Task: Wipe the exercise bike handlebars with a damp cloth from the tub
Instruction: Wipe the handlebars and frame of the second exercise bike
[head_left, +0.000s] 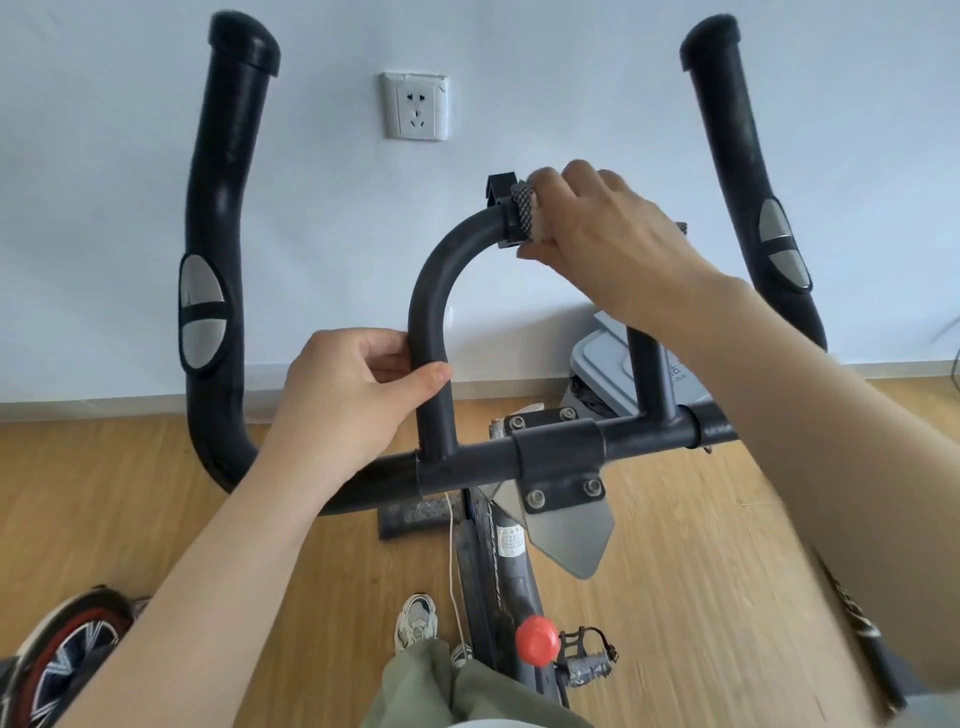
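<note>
Your trousers (441, 686): olive green, loose, below-left of red knob (537, 640). Your sneaker (415, 621): white-grey, laced, left of knob.

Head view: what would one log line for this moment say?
stage: wiping | right hand: grips cloth atop loop bar | left hand: holds loop bar's left side

**Cloth at the top of the centre loop**

The right hand (597, 228) grips a patterned cloth (521, 208) wrapped over the top of the handlebars' (218, 208) centre loop (431, 291). The left hand (353, 395) holds the loop's left leg, lower down. A grey tub (608, 364) sits on the floor behind the loop's right leg.
</note>
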